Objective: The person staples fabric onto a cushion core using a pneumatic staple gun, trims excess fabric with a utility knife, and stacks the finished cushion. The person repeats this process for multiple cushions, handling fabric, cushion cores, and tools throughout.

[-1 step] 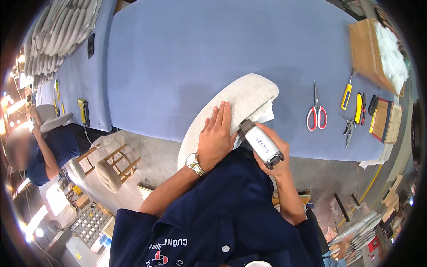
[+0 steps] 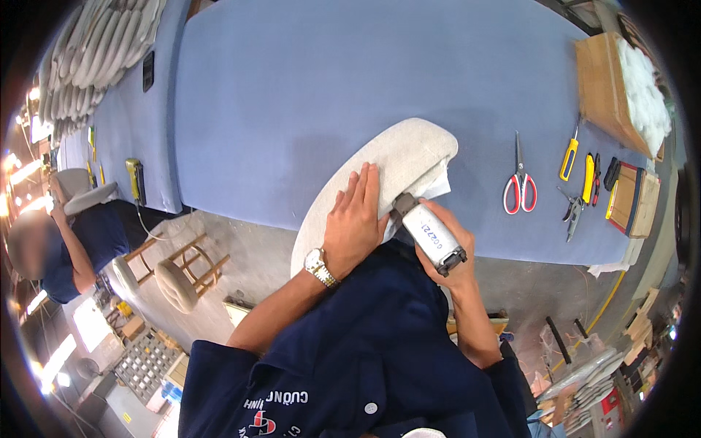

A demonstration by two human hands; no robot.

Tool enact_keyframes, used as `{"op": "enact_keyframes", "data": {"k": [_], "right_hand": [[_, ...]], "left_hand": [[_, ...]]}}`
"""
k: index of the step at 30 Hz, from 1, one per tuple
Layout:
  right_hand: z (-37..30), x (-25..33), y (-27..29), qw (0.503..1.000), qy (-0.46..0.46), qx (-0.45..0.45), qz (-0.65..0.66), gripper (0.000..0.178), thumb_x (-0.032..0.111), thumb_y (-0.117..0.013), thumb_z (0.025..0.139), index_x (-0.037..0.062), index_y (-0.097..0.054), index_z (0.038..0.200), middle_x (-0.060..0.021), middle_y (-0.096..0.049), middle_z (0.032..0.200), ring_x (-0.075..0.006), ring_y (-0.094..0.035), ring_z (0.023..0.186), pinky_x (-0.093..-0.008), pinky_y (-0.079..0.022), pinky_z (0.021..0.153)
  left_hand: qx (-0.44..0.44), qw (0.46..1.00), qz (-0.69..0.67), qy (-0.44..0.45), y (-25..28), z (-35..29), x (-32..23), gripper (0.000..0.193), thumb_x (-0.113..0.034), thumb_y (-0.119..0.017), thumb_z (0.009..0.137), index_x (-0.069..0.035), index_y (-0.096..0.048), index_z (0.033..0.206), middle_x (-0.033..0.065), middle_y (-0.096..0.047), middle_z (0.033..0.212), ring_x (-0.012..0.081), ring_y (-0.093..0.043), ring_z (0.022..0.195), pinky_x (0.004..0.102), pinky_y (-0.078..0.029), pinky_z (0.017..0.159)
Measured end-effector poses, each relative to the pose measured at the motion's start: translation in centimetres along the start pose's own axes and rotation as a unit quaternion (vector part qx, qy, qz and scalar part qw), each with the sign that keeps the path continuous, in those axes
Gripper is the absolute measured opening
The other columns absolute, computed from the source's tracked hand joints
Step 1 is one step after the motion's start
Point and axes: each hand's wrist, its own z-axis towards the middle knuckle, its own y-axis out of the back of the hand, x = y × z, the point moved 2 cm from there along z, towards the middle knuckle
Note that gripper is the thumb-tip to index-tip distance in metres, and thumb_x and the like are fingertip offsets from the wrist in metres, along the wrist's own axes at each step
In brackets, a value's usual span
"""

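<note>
Mid-frame, the left hand lies on a pale upholstered cushion; the right hand grips a staple gun.

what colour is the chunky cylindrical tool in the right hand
The tool has a silvery white body and dark ends, seen best in the head view.

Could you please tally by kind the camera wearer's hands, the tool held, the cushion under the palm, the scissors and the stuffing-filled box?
Bare hands: 2 (left hand, right hand)
Staple gun: 1
Fabric-covered cushion: 1
Red-handled scissors: 1
Cardboard box with white stuffing: 1
Total: 6, counting the filled box once
</note>
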Motion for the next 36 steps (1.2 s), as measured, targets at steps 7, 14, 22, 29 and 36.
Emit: {"op": "enact_keyframes", "data": {"k": [7,14,22,29,36], "right_hand": [[-0.4,0.4,0.0,1.000,0.004,-0.009,0.001,0.058,0.014,-0.077,0.081,0.0028,-0.065,0.136,-0.0189,-0.074,0.124,-0.0323,-0.075,0.107,-0.0359,-0.058,0.091],[-0.4,0.8,-0.6,1.000,0.014,-0.001,-0.017,0.058,0.010,-0.075,0.079,0.0019,-0.064,0.135,-0.0177,-0.073,0.121,-0.0296,-0.075,0.102,-0.0341,-0.057,0.088],[-0.2,0.9,-1.2,0.999,0.029,-0.014,-0.019,0.060,0.007,-0.075,0.077,0.0025,-0.063,0.136,-0.0152,-0.073,0.121,-0.0242,-0.075,0.099,-0.0307,-0.057,0.085],[-1.1,1.4,-1.0,1.000,0.002,0.020,-0.017,0.061,0.008,-0.076,0.077,0.0015,-0.063,0.137,-0.0182,-0.073,0.120,-0.0273,-0.076,0.101,-0.0316,-0.058,0.085],[-0.1,1.7,-1.6,0.999,-0.046,0.025,0.013,0.055,0.005,-0.074,0.080,0.0011,-0.063,0.134,-0.0134,-0.074,0.112,-0.0203,-0.074,0.097,-0.0300,-0.056,0.086]], "left_hand": [[-0.005,1.000,-0.010,-0.004,-0.1,-0.2,0.2,0.088,-0.012,-0.079,0.084,0.003,-0.031,0.157,0.0266,-0.044,0.158,0.0448,-0.046,0.143,0.0461,-0.050,0.110],[0.014,1.000,0.000,0.005,0.1,-0.3,-0.2,0.087,-0.008,-0.076,0.083,0.004,-0.030,0.157,0.0260,-0.044,0.158,0.0457,-0.047,0.143,0.0461,-0.050,0.111],[-0.018,1.000,-0.020,-0.002,0.0,0.0,0.4,0.090,-0.004,-0.074,0.079,0.003,-0.031,0.158,0.0273,-0.046,0.156,0.0454,-0.049,0.141,0.0470,-0.051,0.109],[-0.014,0.999,-0.027,-0.011,-0.3,-0.1,0.7,0.087,-0.006,-0.073,0.081,0.005,-0.033,0.156,0.0266,-0.045,0.157,0.0447,-0.048,0.142,0.0566,-0.050,0.110],[-0.022,1.000,-0.015,0.013,-0.1,0.3,0.3,0.085,0.002,-0.068,0.078,0.004,-0.034,0.156,0.0272,-0.051,0.152,0.0467,-0.052,0.138,0.0495,-0.051,0.108]]}}
